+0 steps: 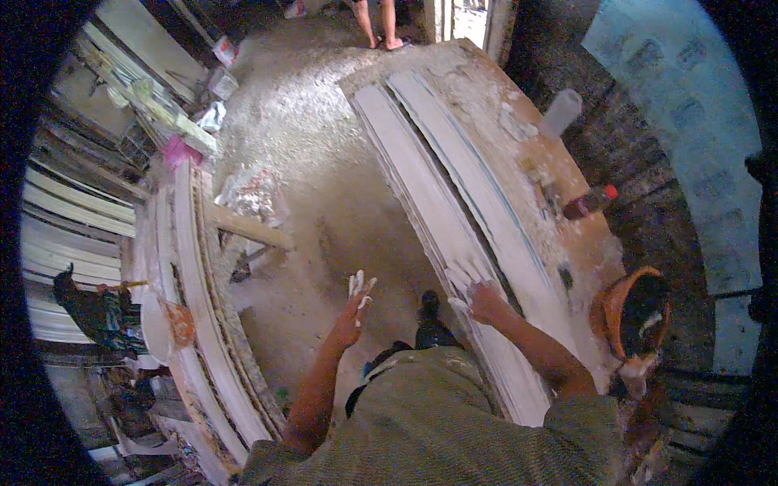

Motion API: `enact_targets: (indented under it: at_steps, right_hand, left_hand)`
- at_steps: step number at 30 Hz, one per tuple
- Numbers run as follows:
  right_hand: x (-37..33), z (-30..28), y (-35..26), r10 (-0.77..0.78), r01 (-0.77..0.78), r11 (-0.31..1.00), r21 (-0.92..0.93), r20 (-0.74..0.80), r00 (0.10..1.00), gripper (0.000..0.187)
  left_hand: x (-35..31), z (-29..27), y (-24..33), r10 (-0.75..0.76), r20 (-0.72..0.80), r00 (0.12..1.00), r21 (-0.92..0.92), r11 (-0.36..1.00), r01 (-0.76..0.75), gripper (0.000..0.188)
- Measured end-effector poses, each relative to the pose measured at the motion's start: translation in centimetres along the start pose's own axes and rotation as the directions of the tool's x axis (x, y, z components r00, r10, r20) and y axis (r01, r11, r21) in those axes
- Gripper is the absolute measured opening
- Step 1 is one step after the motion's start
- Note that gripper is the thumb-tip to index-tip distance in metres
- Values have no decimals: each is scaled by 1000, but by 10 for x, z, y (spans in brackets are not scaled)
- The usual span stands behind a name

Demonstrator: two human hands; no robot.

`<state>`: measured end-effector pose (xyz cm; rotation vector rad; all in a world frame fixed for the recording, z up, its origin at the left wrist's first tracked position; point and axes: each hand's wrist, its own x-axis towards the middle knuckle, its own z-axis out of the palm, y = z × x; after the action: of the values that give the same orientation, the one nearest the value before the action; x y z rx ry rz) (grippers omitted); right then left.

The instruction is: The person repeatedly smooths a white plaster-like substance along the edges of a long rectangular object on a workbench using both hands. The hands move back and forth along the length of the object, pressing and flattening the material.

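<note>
My right hand (pixel 476 293), its fingers coated white, lies on the near long white strip (pixel 421 182), which looks like plaster moulding, on the workbench to my right. The fingers are spread out flat over its surface. Beside it runs a second white strip (pixel 478 170), with a dark narrow gap between the two. My left hand (pixel 356 306) hangs in the air over the floor, away from the bench. White stuff covers its fingertips too. Its fingers are apart and hold nothing.
On the right bench (pixel 470 69) stand a pale translucent bottle (pixel 561 113), a red-capped bottle of dark liquid (pixel 590 202) and an orange bucket (pixel 609 312). Another bench with long strips (pixel 198 259) stands left. A plastic bag (pixel 253 194) lies beyond it. A person's legs (pixel 377 23) show far ahead.
</note>
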<state>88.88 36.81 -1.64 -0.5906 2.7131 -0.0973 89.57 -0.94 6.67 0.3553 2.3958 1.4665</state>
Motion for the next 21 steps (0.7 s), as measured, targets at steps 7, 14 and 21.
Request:
enact_targets:
  at_steps: [7,14,21]
  right_hand:
    - [126,-68,14,-175,231,968,100,-393,903,73]
    - [252,-79,21,73,-47,982,183,-135,988,54]
    - [442,-97,11,191,-52,924,379,-339,921,36]
  left_hand:
    - [105,-52,11,57,3,998,2,998,-57,52]
    - [179,-117,-39,103,74,992,25,994,-105,52]
    - [284,-211,-85,64,211,975,28,997,-71,52]
